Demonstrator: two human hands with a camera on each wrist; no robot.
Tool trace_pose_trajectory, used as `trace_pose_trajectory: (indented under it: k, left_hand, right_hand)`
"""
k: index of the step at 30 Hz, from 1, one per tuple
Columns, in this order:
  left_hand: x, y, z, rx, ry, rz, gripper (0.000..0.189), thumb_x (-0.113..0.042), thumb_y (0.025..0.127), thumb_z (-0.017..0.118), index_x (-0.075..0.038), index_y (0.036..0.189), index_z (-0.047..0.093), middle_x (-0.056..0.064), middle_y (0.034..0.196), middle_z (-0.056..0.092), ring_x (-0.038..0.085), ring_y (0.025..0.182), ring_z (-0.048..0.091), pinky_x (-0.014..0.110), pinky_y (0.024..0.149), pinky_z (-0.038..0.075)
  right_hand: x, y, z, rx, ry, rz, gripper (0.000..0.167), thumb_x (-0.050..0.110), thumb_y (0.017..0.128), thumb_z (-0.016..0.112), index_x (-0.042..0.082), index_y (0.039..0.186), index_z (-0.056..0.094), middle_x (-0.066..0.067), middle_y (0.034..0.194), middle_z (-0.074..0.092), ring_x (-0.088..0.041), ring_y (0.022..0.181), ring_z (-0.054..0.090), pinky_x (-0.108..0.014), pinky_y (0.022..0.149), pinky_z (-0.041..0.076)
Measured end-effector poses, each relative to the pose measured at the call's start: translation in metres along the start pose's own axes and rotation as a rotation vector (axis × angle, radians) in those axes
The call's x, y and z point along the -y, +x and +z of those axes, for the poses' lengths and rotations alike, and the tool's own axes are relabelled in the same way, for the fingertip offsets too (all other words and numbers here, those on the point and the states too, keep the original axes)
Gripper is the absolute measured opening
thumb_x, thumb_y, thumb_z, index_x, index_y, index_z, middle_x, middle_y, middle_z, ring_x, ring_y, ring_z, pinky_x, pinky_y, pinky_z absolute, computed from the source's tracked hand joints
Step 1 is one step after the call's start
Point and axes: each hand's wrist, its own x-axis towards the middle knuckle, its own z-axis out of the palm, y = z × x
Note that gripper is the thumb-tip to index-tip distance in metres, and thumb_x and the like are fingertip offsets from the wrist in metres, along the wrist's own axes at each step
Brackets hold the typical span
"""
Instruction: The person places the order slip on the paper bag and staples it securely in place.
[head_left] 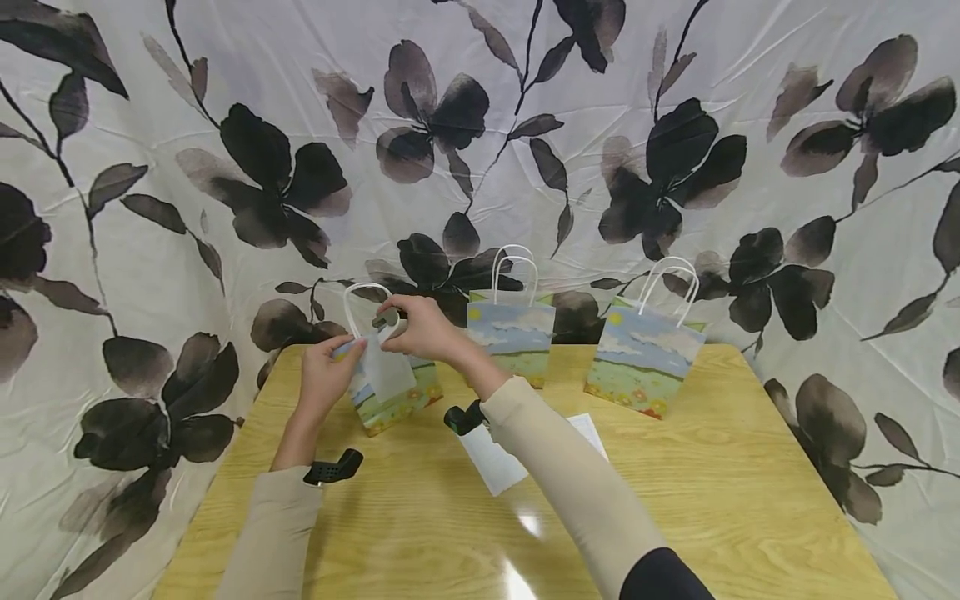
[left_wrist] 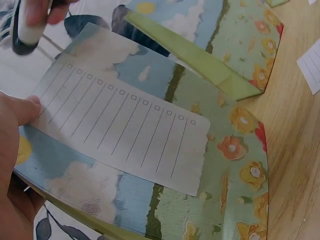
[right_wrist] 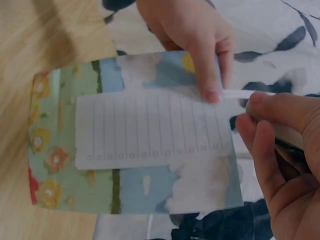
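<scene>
A lined checklist sheet is pinched against a landscape-print paper gift bag at the worktop's far left.
The left hand's grip is closed, thumb on the sheet at the bag's top edge, fingers behind; the right hand's grip is curled round a small dark-and-white tool, possibly a stapler, just beside that edge, near the white handle. Two matching bags stand upright to the right; white paper lies partly under the right forearm in the head view.
</scene>
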Motion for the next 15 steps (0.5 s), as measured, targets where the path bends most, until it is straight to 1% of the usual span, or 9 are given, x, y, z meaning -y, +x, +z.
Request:
trace_pose_trajectory:
  k: [2,4,5,7,8,11,13,15]
  left_hand:
    - [0.0,0.0,0.0,0.001,-0.001,0.003,0.033,-0.025,0.091,0.072,0.005,0.104,0.073,0.019,0.085,0.07,0.013,0.058,0.061,0.019,0.05,0.048]
    - [0.001,0.0,0.0,0.0,0.003,0.005,0.035,-0.026,0.091,0.071,0.006,0.105,0.073,0.02,0.087,0.07,0.01,0.058,0.061,0.018,0.051,0.048]
    - [0.001,0.0,0.0,-0.003,0.005,0.006,0.035,-0.026,0.091,0.072,0.006,0.106,0.073,0.02,0.088,0.07,0.009,0.056,0.059,0.018,0.05,0.047]
    - [0.0,-0.001,0.0,-0.003,0.013,0.005,0.036,-0.026,0.091,0.071,0.006,0.107,0.072,0.02,0.09,0.07,0.007,0.052,0.056,0.018,0.049,0.046]
    - [0.0,-0.002,0.0,-0.003,0.023,0.004,0.036,-0.026,0.091,0.071,0.006,0.107,0.072,0.02,0.091,0.071,0.006,0.051,0.055,0.017,0.05,0.045]
    - [-0.001,-0.004,0.0,-0.003,0.034,0.013,0.034,-0.025,0.091,0.072,0.005,0.106,0.073,0.018,0.093,0.071,0.004,0.053,0.056,0.016,0.052,0.045]
    - [0.0,-0.004,0.001,-0.007,0.034,0.027,0.032,-0.024,0.091,0.072,0.005,0.105,0.073,0.018,0.091,0.071,0.004,0.054,0.057,0.015,0.052,0.045]
    - [0.0,-0.004,0.002,-0.011,0.028,0.044,0.031,-0.023,0.091,0.072,0.005,0.104,0.073,0.018,0.09,0.071,0.004,0.057,0.058,0.015,0.053,0.046]
  right_hand:
    - [0.001,0.005,0.003,0.021,-0.074,-0.007,0.045,0.015,0.081,0.081,0.01,0.122,0.062,-0.005,0.115,0.063,-0.007,0.067,0.061,-0.025,0.075,0.049]
    - [0.003,0.01,0.006,0.049,-0.132,-0.007,0.046,0.015,0.082,0.08,0.01,0.123,0.061,-0.005,0.115,0.064,-0.005,0.066,0.06,-0.022,0.074,0.048]
    - [0.003,0.012,0.007,0.065,-0.148,-0.006,0.046,0.015,0.082,0.08,0.01,0.124,0.061,-0.006,0.115,0.064,-0.005,0.061,0.061,-0.02,0.066,0.048]
    - [0.004,0.014,0.009,0.087,-0.18,-0.004,0.046,0.015,0.083,0.079,0.009,0.124,0.06,-0.007,0.114,0.064,-0.004,0.056,0.06,-0.018,0.06,0.048]
    - [0.003,0.015,0.01,0.096,-0.196,-0.004,0.046,0.014,0.083,0.078,0.008,0.125,0.06,-0.007,0.113,0.064,-0.004,0.055,0.06,-0.017,0.06,0.047]
    - [0.002,0.018,0.011,0.106,-0.254,-0.014,0.047,0.014,0.082,0.079,0.008,0.125,0.061,-0.005,0.109,0.065,-0.004,0.058,0.06,-0.017,0.062,0.047]
    - [0.002,0.02,0.011,0.107,-0.292,-0.025,0.046,0.014,0.081,0.079,0.008,0.123,0.062,-0.004,0.107,0.066,-0.005,0.062,0.059,-0.018,0.066,0.046]
    - [0.003,0.022,0.01,0.121,-0.311,-0.028,0.046,0.014,0.081,0.08,0.008,0.123,0.062,-0.003,0.106,0.066,-0.007,0.066,0.059,-0.019,0.066,0.046]
